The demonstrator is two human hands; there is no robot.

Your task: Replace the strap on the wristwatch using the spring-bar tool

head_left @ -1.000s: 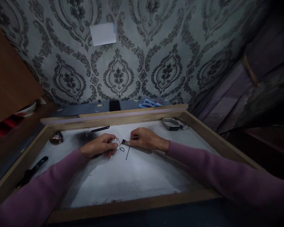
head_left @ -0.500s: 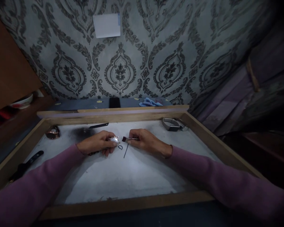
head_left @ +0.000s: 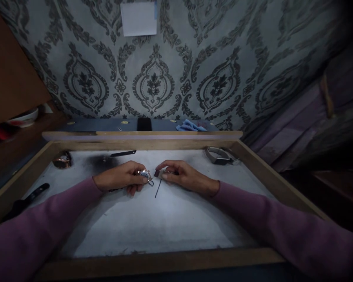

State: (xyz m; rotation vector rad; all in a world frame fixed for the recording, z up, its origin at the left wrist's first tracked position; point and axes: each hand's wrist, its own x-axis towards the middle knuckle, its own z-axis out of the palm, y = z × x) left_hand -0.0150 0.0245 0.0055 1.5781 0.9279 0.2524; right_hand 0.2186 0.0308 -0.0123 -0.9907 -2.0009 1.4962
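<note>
Holding watch (head_left: 144, 174) in left hand (head_left: 122, 178), brush (head_left: 157, 173) in right (head_left: 182, 176).

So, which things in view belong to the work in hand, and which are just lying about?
In hand:
wristwatch, in the left hand
brush-like tool, in the right hand

Lying about:
rose-gold watch
grey-strapped watch
black strap
dark strip
blue cloth

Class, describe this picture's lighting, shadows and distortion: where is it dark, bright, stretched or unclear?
Head view: dim overall, right edge nearly black; head view: light pools on the white tray floor, shadowed either side; head view: sleeves stretch toward the lower corners; head view: the watch in the left hand shows little fine detail.
</note>
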